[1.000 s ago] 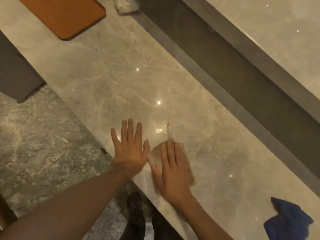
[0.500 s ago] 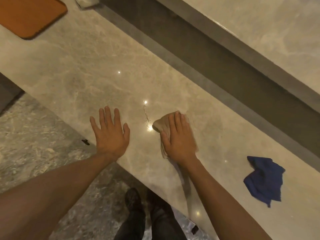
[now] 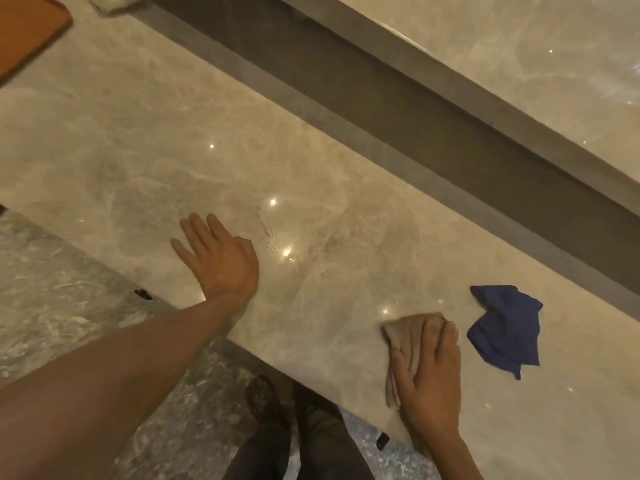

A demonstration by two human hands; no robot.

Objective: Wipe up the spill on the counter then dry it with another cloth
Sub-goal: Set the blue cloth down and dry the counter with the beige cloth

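Observation:
My right hand [image 3: 431,372] presses flat on a beige cloth [image 3: 405,336] near the front edge of the marble counter [image 3: 138,161]. A crumpled blue cloth [image 3: 502,327] lies just right of it, a small gap away. My left hand [image 3: 218,258] rests flat on the counter with fingers spread and nothing in it. A thin line of wet droplets, the spill [image 3: 268,233], glistens just right of my left hand.
An orange board [image 3: 27,29] lies at the counter's far left corner, and a pale object [image 3: 114,3] sits at the top edge. A dark recessed strip [image 3: 381,109] runs along the back. The counter's front edge drops to the floor by my shoes [image 3: 270,407].
My right hand has slid the beige cloth from the spill toward the right, ending beside the blue cloth. The left hand stays flat on the counter.

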